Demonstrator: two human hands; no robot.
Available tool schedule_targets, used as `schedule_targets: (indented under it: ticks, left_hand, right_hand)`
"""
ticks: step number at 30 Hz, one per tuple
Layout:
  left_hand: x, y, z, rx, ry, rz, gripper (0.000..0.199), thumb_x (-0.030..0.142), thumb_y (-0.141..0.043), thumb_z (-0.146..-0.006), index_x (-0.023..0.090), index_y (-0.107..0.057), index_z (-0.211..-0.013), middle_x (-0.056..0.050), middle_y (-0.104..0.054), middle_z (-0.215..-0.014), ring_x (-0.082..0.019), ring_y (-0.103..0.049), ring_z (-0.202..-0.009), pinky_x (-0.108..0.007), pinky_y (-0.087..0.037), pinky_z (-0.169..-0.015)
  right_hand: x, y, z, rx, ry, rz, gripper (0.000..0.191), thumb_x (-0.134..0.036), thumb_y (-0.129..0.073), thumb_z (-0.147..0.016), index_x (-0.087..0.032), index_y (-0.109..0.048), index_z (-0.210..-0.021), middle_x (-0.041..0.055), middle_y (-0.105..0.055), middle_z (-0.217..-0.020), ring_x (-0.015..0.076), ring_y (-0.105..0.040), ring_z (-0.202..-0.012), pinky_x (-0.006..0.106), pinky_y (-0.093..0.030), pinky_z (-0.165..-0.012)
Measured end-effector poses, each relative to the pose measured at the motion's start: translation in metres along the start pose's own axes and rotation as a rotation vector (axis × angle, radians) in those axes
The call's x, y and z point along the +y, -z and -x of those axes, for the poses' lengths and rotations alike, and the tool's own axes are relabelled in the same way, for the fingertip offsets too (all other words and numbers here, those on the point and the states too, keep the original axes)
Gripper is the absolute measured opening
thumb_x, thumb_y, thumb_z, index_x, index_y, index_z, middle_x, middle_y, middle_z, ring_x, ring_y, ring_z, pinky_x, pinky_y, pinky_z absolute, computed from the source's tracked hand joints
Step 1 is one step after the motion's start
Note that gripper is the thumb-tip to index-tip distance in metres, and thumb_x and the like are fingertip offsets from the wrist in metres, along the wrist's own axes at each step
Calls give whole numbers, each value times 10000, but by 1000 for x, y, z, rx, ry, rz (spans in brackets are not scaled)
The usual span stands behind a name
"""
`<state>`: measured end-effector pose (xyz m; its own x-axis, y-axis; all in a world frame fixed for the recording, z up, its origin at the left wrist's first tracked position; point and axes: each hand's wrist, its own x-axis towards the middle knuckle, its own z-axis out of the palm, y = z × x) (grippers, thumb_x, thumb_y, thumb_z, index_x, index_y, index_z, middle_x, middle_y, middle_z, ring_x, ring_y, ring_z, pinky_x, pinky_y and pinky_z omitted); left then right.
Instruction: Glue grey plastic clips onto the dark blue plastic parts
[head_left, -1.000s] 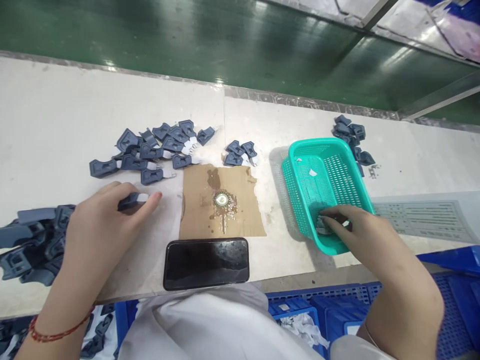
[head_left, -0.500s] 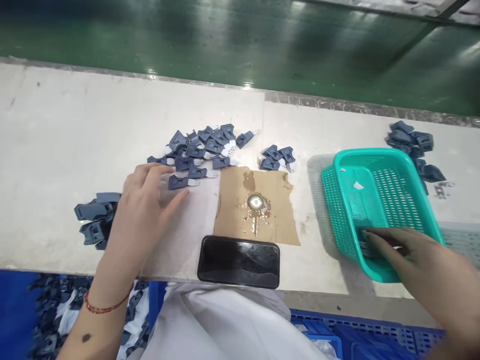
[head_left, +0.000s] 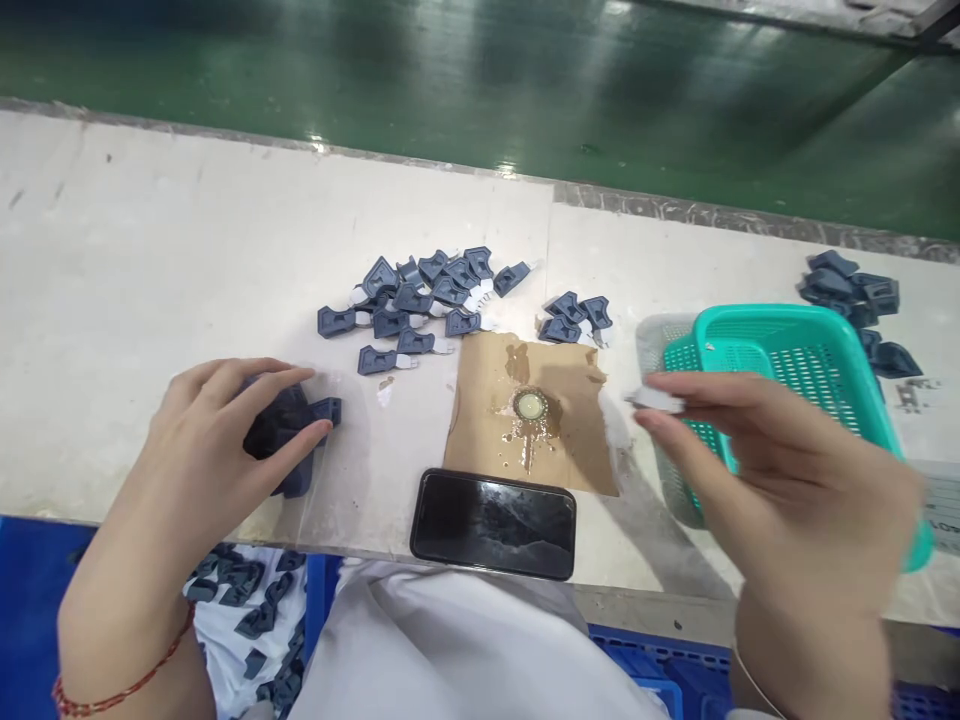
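Observation:
My left hand [head_left: 217,440] is over a pile of dark blue plastic parts [head_left: 296,430] at the left, fingers spread around them. Between the thumb and fingers of my right hand [head_left: 780,490] is a small white piece [head_left: 658,400], in front of the green basket [head_left: 772,315]. Brown cardboard [head_left: 480,420] lies in the middle, wet, with a round object [head_left: 530,404] on it. Dark blue parts with white tips [head_left: 412,298] are grouped behind it to the left. A smaller group [head_left: 562,328] lies just behind the cardboard.
A black phone [head_left: 493,525] lies near the table's front edge. More dark parts [head_left: 832,280] sit beyond the basket at the right. Beyond the white table [head_left: 187,220] runs a green surface [head_left: 375,80]. Blue crates [head_left: 637,660] stand below the front edge.
My left hand has moved left and toward me, from beside the white-tipped parts to the dark pile. My right hand has come out of the basket with the white piece, moving left.

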<state>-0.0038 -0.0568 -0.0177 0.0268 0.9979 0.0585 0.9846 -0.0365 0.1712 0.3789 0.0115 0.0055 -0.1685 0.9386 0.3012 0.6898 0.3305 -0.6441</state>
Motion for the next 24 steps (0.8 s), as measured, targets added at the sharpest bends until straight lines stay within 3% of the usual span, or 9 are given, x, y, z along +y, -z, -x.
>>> schedule_targets:
  ticks: [3, 8, 11, 14, 17, 19, 22, 24]
  left_hand:
    - [1, -1, -3, -20, -125, 24, 355, 443, -592, -1033, 218, -748, -1258, -150, -681, -1354, -406, -631, -1226, -581, -471, -1076]
    - [8, 0, -4, 104, -155, 64, 243, 312, -615, -1034, 177, -768, -1166, -138, -755, -1213, -355, -669, -1146, -534, -506, -1042]
    - [29, 2, -1, 219, -7, 321, 208, 297, -746, -954, 261, -781, -1155, -58, -787, -1166, -283, -702, -1096, -415, -558, -955]
    - [60, 1, 0, 242, 237, 861, 252, 270, -798, -902, 339, -789, -1144, -9, -794, -1101, -220, -738, -1027, -304, -609, -813]
    - [87, -4, -4, 184, 405, 1405, 217, 284, -760, -941, 341, -787, -1148, -33, -791, -1082, -220, -776, -981, -294, -672, -779]
    - [96, -10, -8, 69, 465, 1689, 198, 307, -756, -952, 352, -794, -1141, -29, -802, -1114, -212, -805, -952, -285, -694, -781]
    - [101, -18, -16, -143, 549, 1927, 191, 349, -782, -932, 318, -803, -1119, -43, -823, -1162, -223, -827, -983, -271, -701, -824]
    - [103, -22, -21, -214, 602, 1977, 189, 374, -824, -895, 282, -797, -1059, -58, -835, -1153, -229, -828, -1004, -258, -697, -827]
  right_hand:
    - [-15, -25, -16, -126, 49, -137, 91, -263, -789, -943, -298, -764, -1023, -22, -795, -990, 160, -738, -883, 290, -597, -781]
    - [-3, -46, -31, -260, 52, -286, 103, -215, -719, -987, -267, -757, -1067, -7, -807, -1107, 148, -749, -1005, 279, -611, -880]
    - [6, -48, -32, -284, 51, -314, 159, -201, -707, -993, -284, -779, -1108, 1, -812, -1145, 166, -750, -1068, 309, -614, -933]
    - [14, -47, -31, -288, 30, -317, 210, -200, -717, -985, -301, -792, -1154, 11, -812, -1202, 187, -756, -1082, 355, -614, -968]
    - [19, -49, -30, -220, -58, -367, 176, -216, -783, -933, -291, -801, -1092, 12, -826, -1107, 180, -764, -897, 353, -642, -847]
    - [22, -51, -29, -183, -84, -405, 123, -216, -804, -912, -285, -802, -1014, 8, -822, -1015, 185, -756, -851, 357, -644, -806]
    - [24, -50, -30, -202, -55, -400, 105, -214, -774, -939, -296, -804, -998, 19, -825, -1033, 222, -770, -982, 407, -640, -889]
    - [25, -49, -30, -233, -23, -378, 108, -215, -747, -962, -293, -804, -1010, 25, -830, -1072, 234, -771, -1053, 435, -629, -960]
